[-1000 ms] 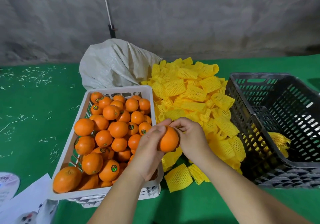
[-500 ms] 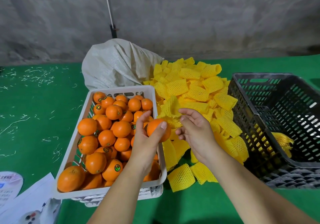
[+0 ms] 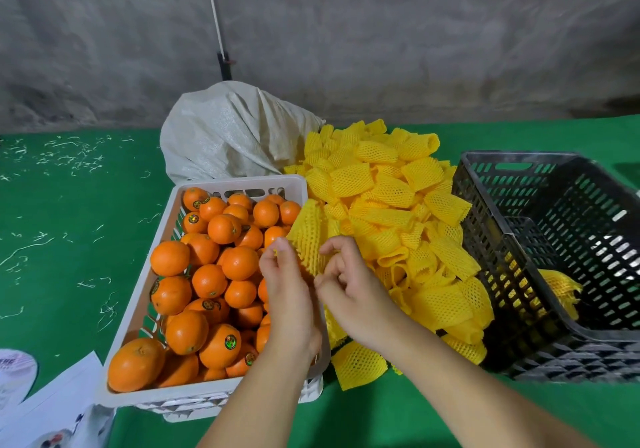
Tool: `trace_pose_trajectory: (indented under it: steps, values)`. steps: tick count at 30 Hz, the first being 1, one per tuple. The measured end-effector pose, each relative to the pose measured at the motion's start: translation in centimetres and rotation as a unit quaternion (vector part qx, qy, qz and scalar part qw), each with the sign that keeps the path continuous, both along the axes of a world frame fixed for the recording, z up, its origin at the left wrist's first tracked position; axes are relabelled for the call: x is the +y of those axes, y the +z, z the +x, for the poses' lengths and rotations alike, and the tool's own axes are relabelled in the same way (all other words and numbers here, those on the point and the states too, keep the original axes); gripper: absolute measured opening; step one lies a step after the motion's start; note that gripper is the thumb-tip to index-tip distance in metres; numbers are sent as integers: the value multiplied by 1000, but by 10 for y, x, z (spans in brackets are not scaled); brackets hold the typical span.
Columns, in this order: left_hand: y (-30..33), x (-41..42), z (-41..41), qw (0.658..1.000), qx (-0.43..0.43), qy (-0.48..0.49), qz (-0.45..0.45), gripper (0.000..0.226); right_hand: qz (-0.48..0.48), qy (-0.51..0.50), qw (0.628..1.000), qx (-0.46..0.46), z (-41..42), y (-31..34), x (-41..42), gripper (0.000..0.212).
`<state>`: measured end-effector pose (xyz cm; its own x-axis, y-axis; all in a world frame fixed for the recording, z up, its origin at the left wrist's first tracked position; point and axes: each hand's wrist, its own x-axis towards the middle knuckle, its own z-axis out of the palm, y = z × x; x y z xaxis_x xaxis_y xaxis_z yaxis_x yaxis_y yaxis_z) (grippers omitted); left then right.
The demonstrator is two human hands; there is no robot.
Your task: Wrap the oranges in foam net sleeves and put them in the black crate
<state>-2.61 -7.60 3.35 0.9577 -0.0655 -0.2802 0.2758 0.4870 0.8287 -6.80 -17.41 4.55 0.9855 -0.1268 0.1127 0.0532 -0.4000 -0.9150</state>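
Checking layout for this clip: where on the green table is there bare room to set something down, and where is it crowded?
Bare green cloth lies left of the white crate, littered only with thin shreds, and along the near edge below the black crate. It is crowded in the middle: the yellow sleeve pile fills the gap between both crates, where both hands work. Papers take the near-left corner.

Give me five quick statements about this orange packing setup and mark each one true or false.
1. Both hands hold one foam net sleeve. True: left hand and right hand pinch it.
2. The black crate is full of oranges. False: only some yellow netting shows inside.
3. The sleeve pile lies between the white crate and the black crate. True.
4. The white crate is empty. False: it holds many oranges.
5. A pale sack sits behind the white crate. True.
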Motion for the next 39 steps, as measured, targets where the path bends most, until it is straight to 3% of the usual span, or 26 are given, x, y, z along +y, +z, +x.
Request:
trace_pose_trajectory:
  steps: [2,4,8,11,16,20,23,27,34,35,37,39]
  values:
    - [6,0,0,995,25,-33,-91,65,-50,-13,999,8,-1,-5,-1,47]
    - [7,2,0,993,16,-50,-102,47,-83,-53,995,-12,-1,-7,-6,56]
    - [9,5,-4,990,2,-95,-105,42,-118,-77,988,-69,3,-7,-16,64]
    - [11,9,1,986,17,-115,-117,45,-82,-72,991,-75,5,-2,-23,60]
    - [16,11,6,991,-45,-123,-27,44,128,-92,986,-49,5,5,-22,56]
    - [11,14,4,981,-142,-80,108,38,126,-73,989,-24,7,5,-31,78]
    - [6,18,10,962,-195,-27,189,24,94,-73,993,-20,7,1,-34,72]
    - [4,17,3,930,-278,-8,241,23,107,-123,986,-29,7,1,-27,65]
    - [5,17,-7,826,-468,-36,312,15,93,-177,979,-45,9,7,-23,79]
    - [5,16,-9,830,-462,-35,309,14,111,-184,976,-44,10,8,-24,79]
    - [8,12,-12,896,-363,-34,255,22,134,-192,971,-55,8,8,-25,73]
    - [17,6,-12,970,-191,-85,127,60,119,-175,975,-66,3,8,-24,67]
